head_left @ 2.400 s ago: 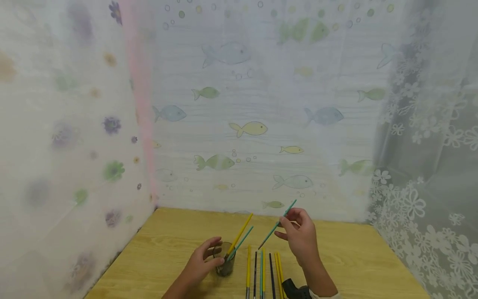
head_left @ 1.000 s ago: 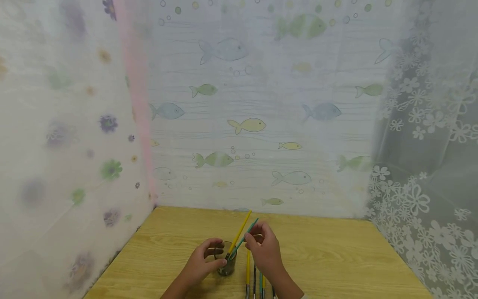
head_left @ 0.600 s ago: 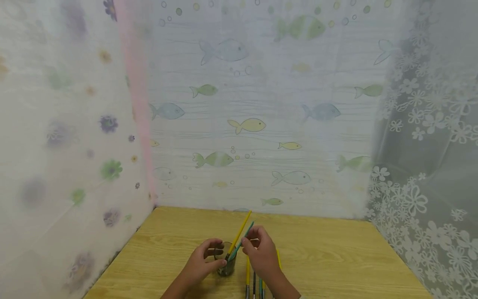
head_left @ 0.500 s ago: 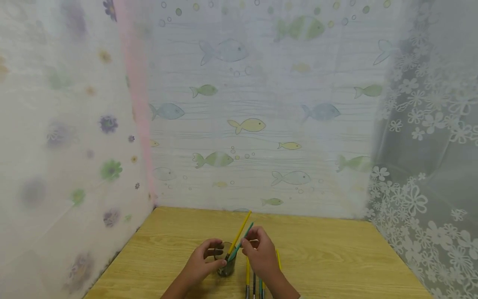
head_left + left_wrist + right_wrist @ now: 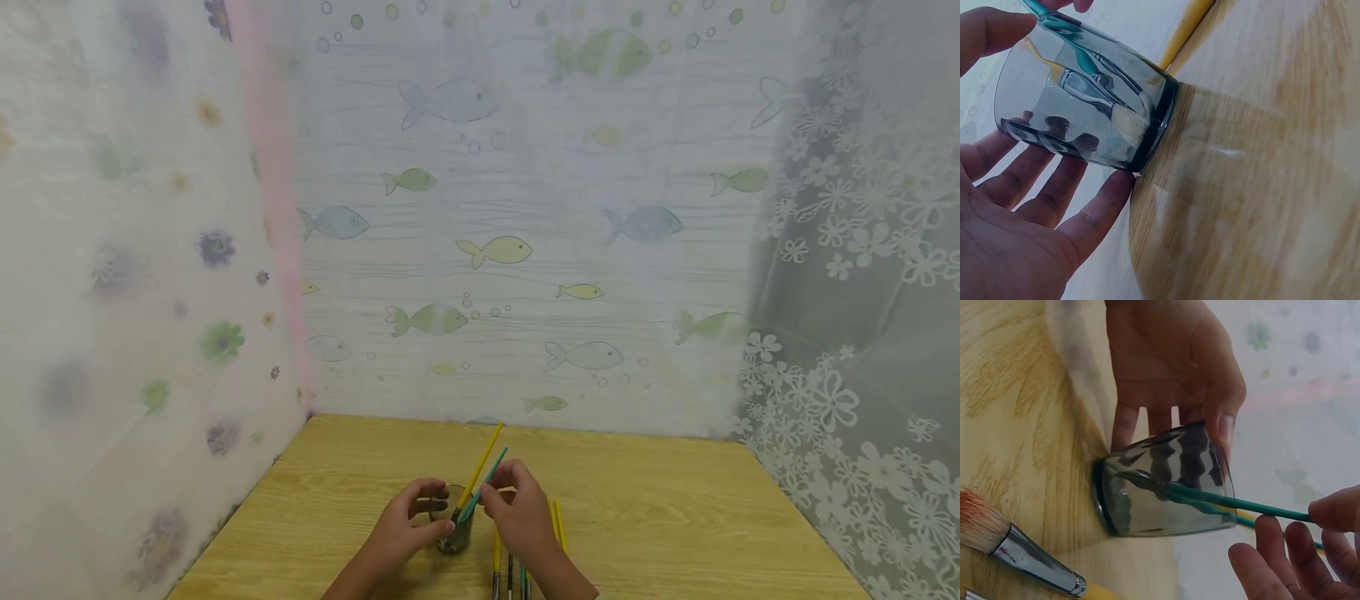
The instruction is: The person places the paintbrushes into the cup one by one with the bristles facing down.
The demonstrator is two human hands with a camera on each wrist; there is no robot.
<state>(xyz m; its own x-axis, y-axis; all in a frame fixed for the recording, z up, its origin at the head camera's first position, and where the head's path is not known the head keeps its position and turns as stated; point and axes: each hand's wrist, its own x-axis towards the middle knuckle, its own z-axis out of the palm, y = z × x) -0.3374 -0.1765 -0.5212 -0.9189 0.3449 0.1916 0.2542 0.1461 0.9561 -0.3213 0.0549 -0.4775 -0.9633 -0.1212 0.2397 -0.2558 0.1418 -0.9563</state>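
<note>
My left hand holds a smoky see-through glass upright on the wood-pattern table, with fingers round one side and the thumb at the rim. Inside lean a yellow-handled paintbrush and a teal one, their bristle ends down. My right hand pinches a second teal paintbrush between thumb and fingers; its lower end is inside the glass, beside the first teal handle. Through the glass wall, the left wrist view shows pale flat bristles near the base.
Several paintbrushes lie in a row right of the glass, among them a yellow one, a dark one and another yellow one, partly behind my right arm. A brush with red-stained bristles lies nearby. A fish-print sheet hangs behind the table.
My right hand has brought the teal paintbrush left from above the row and lowered it into the glass, sinking slightly further over the last half second. My left hand stays on the glass.
</note>
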